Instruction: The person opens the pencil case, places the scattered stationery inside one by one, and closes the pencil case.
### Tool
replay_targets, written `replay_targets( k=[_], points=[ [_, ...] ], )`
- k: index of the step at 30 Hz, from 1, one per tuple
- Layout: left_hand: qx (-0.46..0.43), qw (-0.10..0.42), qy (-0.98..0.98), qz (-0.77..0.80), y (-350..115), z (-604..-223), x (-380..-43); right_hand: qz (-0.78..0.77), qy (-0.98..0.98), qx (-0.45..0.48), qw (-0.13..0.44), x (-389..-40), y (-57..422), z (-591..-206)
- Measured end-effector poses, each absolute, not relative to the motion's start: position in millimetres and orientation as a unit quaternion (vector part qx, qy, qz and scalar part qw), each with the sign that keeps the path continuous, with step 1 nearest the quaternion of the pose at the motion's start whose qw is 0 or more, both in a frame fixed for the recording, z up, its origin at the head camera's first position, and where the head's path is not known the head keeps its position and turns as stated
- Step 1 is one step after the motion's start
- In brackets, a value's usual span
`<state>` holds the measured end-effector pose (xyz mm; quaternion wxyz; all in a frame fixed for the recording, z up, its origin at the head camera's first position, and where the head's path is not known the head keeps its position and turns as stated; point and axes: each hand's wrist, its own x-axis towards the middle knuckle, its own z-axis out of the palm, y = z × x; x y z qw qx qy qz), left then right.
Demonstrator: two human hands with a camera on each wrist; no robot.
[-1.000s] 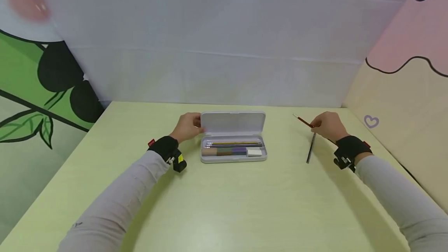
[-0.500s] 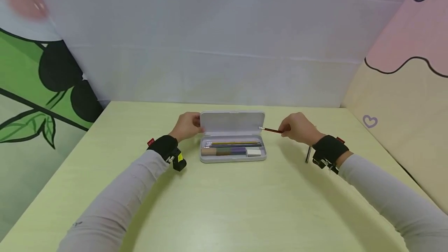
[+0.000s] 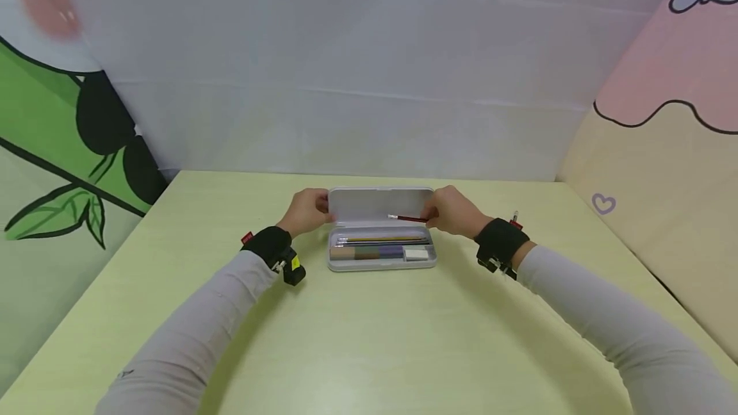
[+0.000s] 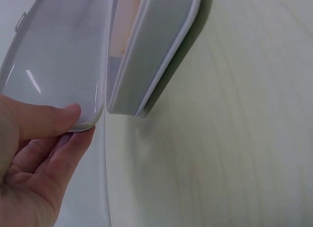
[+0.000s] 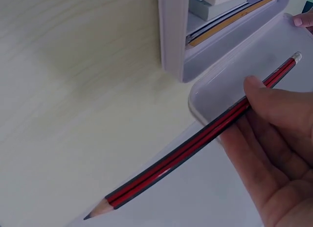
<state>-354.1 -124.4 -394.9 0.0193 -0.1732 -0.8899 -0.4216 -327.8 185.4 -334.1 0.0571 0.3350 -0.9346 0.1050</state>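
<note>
A pale pencil case point(image 3: 382, 268) lies open on the table, its lid point(image 3: 369, 202) raised at the back. My left hand point(image 3: 305, 211) pinches the lid's left end between thumb and fingers, as the left wrist view point(image 4: 39, 158) shows. In my right hand point(image 3: 455, 211) is a red-and-black striped pencil point(image 5: 181, 151), pinched between thumb and fingers. Its sharpened tip points away from the case, and its silver-capped end lies over the inside of the lid. Inside the case are a yellow pencil point(image 3: 380, 239), dark thin sticks, a white eraser point(image 3: 416, 254) and a multicoloured strip point(image 3: 369, 253).
Another slim object point(image 3: 515, 216) shows just past my right wrist, mostly hidden by it. The pale table point(image 3: 369, 332) meets a white backdrop point(image 3: 369, 82) behind the case. Patterned panels stand left and right point(image 3: 663, 178).
My right hand has carried the red-and-black pencil leftward from the table's right side to the case's lid. My left hand keeps its hold on the lid.
</note>
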Motion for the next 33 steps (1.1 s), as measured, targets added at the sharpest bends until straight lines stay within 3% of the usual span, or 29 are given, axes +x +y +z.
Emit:
replay_targets(
  k=[20,33],
  points=[
    [-0.15,0.017,-0.893,-0.423,-125,-396,-350,0.084,-0.922,0.372,0.066,-336,115,-358],
    [-0.155,0.018,-0.891,-0.425,-125,-398,-352,0.084,-0.92,0.379,0.05,-337,102,-371]
  ],
)
